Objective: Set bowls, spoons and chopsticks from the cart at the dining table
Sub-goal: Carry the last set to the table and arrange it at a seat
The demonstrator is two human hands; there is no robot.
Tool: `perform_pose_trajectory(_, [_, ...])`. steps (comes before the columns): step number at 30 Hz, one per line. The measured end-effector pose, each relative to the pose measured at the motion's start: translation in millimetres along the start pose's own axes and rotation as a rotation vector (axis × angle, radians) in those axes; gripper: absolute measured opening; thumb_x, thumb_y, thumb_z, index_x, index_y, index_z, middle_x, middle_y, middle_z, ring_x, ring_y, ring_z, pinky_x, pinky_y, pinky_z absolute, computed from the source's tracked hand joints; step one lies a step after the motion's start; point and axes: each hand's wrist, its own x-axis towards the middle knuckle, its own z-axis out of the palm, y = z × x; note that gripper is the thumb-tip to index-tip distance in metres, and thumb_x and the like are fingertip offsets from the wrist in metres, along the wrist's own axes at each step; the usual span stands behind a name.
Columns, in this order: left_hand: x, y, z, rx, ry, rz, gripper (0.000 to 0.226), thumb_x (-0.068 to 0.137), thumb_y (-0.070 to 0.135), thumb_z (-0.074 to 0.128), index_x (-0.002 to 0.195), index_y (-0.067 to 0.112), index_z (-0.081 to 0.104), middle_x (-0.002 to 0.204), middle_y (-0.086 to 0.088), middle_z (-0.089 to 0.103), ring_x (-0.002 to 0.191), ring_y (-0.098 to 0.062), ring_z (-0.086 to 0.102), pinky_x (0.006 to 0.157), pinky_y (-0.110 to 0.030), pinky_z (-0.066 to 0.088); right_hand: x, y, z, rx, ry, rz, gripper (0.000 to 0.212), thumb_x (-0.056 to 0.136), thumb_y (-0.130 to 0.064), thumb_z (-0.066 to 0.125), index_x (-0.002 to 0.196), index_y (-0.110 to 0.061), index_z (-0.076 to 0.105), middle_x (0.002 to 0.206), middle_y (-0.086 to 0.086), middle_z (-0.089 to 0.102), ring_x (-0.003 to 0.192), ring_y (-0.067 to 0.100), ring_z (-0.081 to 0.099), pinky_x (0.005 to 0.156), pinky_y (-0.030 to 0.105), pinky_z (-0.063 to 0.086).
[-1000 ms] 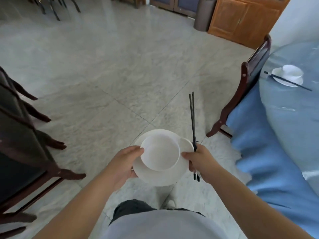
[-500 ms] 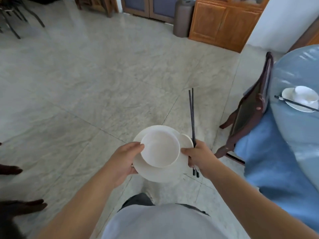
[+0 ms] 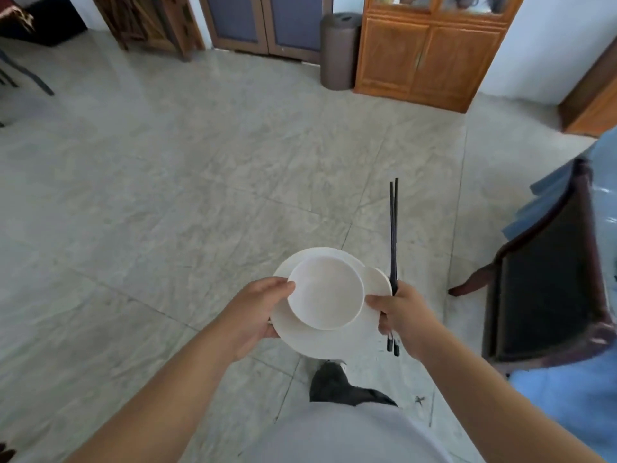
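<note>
A white bowl [image 3: 325, 297] sits on a white plate [image 3: 329, 342] that I carry above the floor at waist height. My left hand [image 3: 255, 312] grips the plate's left rim, thumb against the bowl. My right hand [image 3: 402, 315] holds the plate's right rim and also grips a pair of black chopsticks [image 3: 393, 235], which point away from me. The dining table [image 3: 606, 155] with its blue cloth shows only at the far right edge. No spoon is visible.
A dark wooden chair [image 3: 547, 289] stands at the right against the blue cloth. A wooden cabinet [image 3: 430, 51] and a brown bin [image 3: 339, 51] stand at the far wall. Grey marble floor [image 3: 167, 195] spreads ahead and left.
My view has swung left and up: the table and its set place have slid out to the right, and the left chairs are gone. Both hands keep the same hold.
</note>
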Motion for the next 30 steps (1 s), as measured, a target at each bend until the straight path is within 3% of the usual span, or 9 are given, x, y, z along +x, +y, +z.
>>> perform_pose_trajectory(8, [155.9,147.2,3.2,0.036,-0.036,0.014,0.023,0.097,0.03,0.056,0.112,0.019,0.069,0.113,-0.009,0.071,0.101,-0.029,0.068,0.07,-0.038,0.057,155.9,-130.9,-19.9,0.016,0.032,-0.021,0.021,0.087,0.004,0.058,0.102,-0.009,0.064,0.06,0.006,0.054,0.044,0.016,0.041,0.042,0.027,0.033])
perform_pose_trajectory(13, [264.2,224.5,5.5,0.072,-0.107,0.019,0.025,0.097,0.03,0.056,0.114,0.016,0.068,0.112,-0.01,0.072,0.103,-0.031,0.068,0.081,-0.048,0.058,249.6,-197.2,-31.6,0.007,0.108,-0.007,0.02,0.089,0.004,0.057,0.105,-0.007,0.062,0.068,0.01,0.048,0.05,0.018,0.039,0.044,0.029,0.031])
perform_pose_trajectory(23, [494.5,391.1,37.3,0.239,-0.334,-0.019,0.023,0.096,0.031,0.058,0.112,0.019,0.07,0.113,-0.009,0.072,0.103,-0.03,0.068,0.077,-0.043,0.059,421.5,-306.6,-78.7,0.126,0.349,-0.006,0.016,0.089,0.004,0.056,0.101,-0.005,0.063,0.055,0.002,0.049,0.045,0.015,0.04,0.043,0.029,0.034])
perform_pose_trajectory(27, [562.7,457.1,74.8,0.316,-0.45,-0.089,0.026,0.096,0.032,0.058,0.115,0.018,0.069,0.111,-0.01,0.073,0.102,-0.03,0.069,0.083,-0.046,0.058,466.1,-346.9,-113.3,0.189,0.441,0.024,0.01,0.089,0.001,0.058,0.097,-0.003,0.061,0.049,-0.002,0.047,0.043,0.014,0.04,0.043,0.026,0.035])
perform_pose_trajectory(30, [612.0,492.9,114.2,0.373,-0.507,-0.084,0.026,0.097,0.032,0.056,0.115,0.018,0.069,0.11,-0.009,0.073,0.101,-0.029,0.07,0.078,-0.043,0.058,502.1,-369.5,-147.8,0.241,0.487,0.013,0.01,0.089,0.004,0.057,0.09,-0.005,0.061,0.044,-0.005,0.046,0.039,0.012,0.038,0.041,0.025,0.033])
